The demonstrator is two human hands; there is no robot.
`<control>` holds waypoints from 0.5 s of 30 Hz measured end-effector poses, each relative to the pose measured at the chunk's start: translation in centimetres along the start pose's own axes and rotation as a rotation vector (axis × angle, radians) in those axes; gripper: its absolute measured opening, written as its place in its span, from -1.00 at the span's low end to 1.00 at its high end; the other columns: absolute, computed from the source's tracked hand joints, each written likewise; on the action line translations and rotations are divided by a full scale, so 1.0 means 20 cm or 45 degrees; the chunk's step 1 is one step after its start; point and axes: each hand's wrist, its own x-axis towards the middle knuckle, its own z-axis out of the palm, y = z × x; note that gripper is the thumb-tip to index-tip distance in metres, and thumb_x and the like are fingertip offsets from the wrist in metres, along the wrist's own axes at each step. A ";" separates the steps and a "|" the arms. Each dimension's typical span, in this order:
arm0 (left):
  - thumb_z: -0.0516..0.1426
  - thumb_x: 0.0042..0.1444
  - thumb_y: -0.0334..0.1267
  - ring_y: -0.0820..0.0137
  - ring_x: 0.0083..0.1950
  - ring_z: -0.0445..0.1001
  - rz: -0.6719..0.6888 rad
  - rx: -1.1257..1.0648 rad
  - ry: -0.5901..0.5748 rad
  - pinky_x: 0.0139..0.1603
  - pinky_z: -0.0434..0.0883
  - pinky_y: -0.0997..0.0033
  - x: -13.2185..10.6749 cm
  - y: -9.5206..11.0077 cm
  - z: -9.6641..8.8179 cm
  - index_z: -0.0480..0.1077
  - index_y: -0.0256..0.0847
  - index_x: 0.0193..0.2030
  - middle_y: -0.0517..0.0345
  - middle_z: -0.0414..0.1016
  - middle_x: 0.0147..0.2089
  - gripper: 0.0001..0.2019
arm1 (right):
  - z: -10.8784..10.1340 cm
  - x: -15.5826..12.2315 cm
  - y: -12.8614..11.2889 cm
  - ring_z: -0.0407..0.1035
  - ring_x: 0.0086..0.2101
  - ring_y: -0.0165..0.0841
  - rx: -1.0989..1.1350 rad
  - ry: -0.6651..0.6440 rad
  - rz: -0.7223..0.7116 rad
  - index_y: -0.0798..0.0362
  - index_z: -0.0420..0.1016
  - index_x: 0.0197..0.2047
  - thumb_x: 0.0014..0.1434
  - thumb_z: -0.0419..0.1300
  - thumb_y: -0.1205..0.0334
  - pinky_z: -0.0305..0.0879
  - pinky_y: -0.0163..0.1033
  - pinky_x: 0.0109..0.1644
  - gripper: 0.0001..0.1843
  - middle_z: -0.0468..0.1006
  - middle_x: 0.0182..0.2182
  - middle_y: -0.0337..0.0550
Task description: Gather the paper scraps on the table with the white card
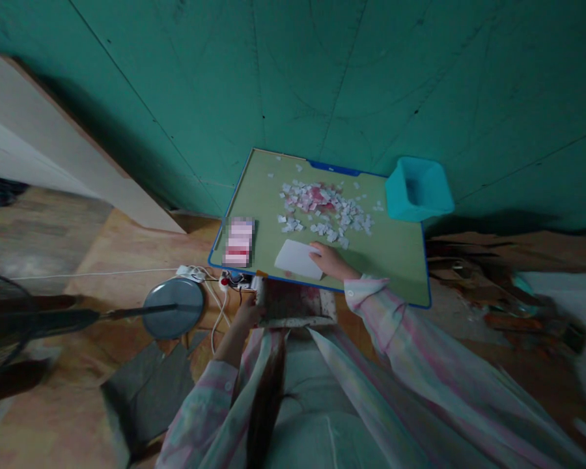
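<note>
My right hand [328, 259] rests at the front of the low table, its fingers closed on the right edge of a white sheet [297, 256] that looks like stiff paper or thin board. Just beyond it lies a loose pile of small white paper pieces [339, 215], mixed with some pink and red ones. Below the table's front edge, my left hand [249, 311] grips the left side of a shallow tray [300, 322] with a pale rim and reddish stains inside. The fingertips of that hand are partly hidden.
The green table top [395, 260] has a blue edge. A turquoise bin [420, 189] stands at its back right; a blurred pink packet [239, 242] lies front left. On the floor to the left are a power strip [190, 272], cables and a fan [173, 307]. A green wall [293, 78] stands behind.
</note>
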 end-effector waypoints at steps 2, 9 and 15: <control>0.10 -0.36 -0.48 0.49 -0.59 0.36 -0.007 -0.026 -0.006 -0.62 0.28 0.55 0.00 0.00 0.00 0.32 -0.26 -0.12 0.27 0.43 -0.54 -0.49 | 0.01 -0.01 0.00 0.38 -0.12 -0.32 -0.007 -0.014 -0.017 0.11 0.39 -0.01 0.11 0.07 0.34 0.24 -0.23 -0.02 -0.66 0.50 -0.10 -0.01; 0.10 -0.38 -0.47 0.52 -0.64 0.33 -0.037 -0.045 0.002 -0.65 0.27 0.55 -0.01 0.00 0.01 0.32 -0.25 -0.07 0.31 0.41 -0.55 -0.44 | 0.04 -0.04 -0.02 0.40 -0.16 -0.31 -0.035 -0.051 -0.071 0.09 0.42 -0.06 0.12 0.07 0.31 0.26 -0.26 -0.08 -0.70 0.52 -0.14 -0.02; 0.11 -0.35 -0.44 0.50 -0.59 0.37 -0.067 -0.004 0.004 -0.61 0.29 0.55 0.01 -0.01 0.01 0.30 -0.21 -0.02 0.26 0.46 -0.49 -0.41 | 0.03 -0.09 -0.05 0.39 -0.15 -0.33 -0.074 -0.027 -0.198 0.08 0.41 -0.07 0.13 0.05 0.36 0.23 -0.26 -0.06 -0.72 0.51 -0.14 -0.03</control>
